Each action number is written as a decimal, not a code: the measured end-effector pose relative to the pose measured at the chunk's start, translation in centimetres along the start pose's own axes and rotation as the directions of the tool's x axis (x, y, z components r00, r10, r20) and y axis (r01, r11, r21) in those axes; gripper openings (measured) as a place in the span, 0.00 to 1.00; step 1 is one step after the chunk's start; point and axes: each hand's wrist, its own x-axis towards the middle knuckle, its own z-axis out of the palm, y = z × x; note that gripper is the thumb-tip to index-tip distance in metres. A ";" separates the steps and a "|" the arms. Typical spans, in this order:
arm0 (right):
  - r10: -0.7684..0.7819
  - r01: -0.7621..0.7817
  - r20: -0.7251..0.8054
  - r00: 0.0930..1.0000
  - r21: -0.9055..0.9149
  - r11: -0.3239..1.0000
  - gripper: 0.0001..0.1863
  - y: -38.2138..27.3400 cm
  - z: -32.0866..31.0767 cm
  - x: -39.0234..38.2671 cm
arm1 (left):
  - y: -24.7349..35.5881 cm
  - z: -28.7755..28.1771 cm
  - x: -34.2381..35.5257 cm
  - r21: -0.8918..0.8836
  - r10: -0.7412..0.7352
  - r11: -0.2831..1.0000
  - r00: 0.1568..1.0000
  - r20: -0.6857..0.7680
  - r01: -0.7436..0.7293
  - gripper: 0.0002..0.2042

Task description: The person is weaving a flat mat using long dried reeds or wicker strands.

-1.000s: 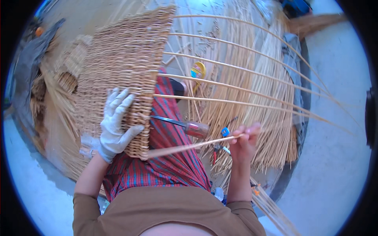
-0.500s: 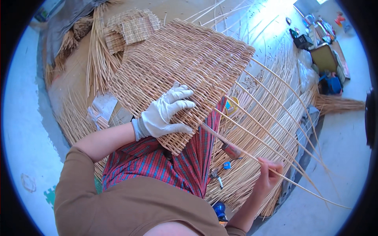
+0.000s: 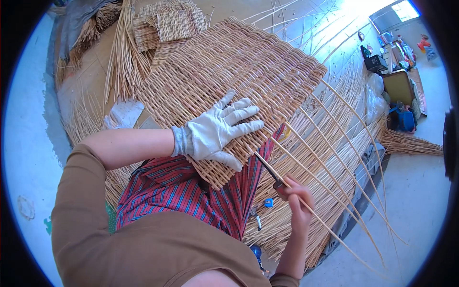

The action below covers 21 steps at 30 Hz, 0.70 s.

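A wide woven wicker panel (image 3: 239, 81) lies tilted over my lap, with several long bare rods (image 3: 330, 162) sticking out from its right edge. My left hand (image 3: 217, 129), in a white glove, rests flat on the panel near its lower corner, fingers spread. Bare, my right hand (image 3: 299, 198) closes round the dark red handle of a spike-like tool (image 3: 268, 167). Its dark shaft points to the panel's edge, where the tip is hidden. One pale rod runs alongside the shaft and past my right fingers.
Loose rods (image 3: 277, 229) cover the floor to the right, with a small blue object (image 3: 268, 203) on them. Smaller woven pieces (image 3: 179, 24) and a rod bundle (image 3: 126, 57) lie at the far left. A green-topped box (image 3: 398, 87) stands among clutter at the far right.
My right hand has moved left and up from the outer part of a rod to the tool's handle. My left hand and the panel have shifted slightly right in view.
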 end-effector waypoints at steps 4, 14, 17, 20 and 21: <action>0.235 -0.201 0.157 0.959 -0.206 0.958 0.20 -1.9 1.7 4.3 | 0.1 0.0 -0.5 -0.049 -0.006 0.999 1.000 -0.022 0.005 0.54; 0.425 -0.346 0.541 0.726 -0.248 0.905 0.25 -0.4 -1.8 9.3 | 0.3 0.6 -0.2 -0.051 -0.002 0.999 0.999 -0.051 0.000 0.52; 0.422 -0.340 0.585 0.693 -0.251 0.906 0.25 -0.7 -1.4 9.7 | 0.4 0.7 -0.4 -0.042 -0.028 0.999 0.998 -0.058 0.025 0.53; 0.520 -0.080 0.514 0.682 -0.654 0.752 0.22 -1.4 -0.9 9.3 | 0.4 0.8 -0.4 -0.040 -0.022 0.999 0.997 -0.069 0.019 0.54; 0.527 -0.090 0.512 0.678 -0.654 0.751 0.22 -1.1 -0.7 9.0 | 0.4 0.8 -0.5 -0.061 -0.028 0.998 0.997 -0.072 0.024 0.53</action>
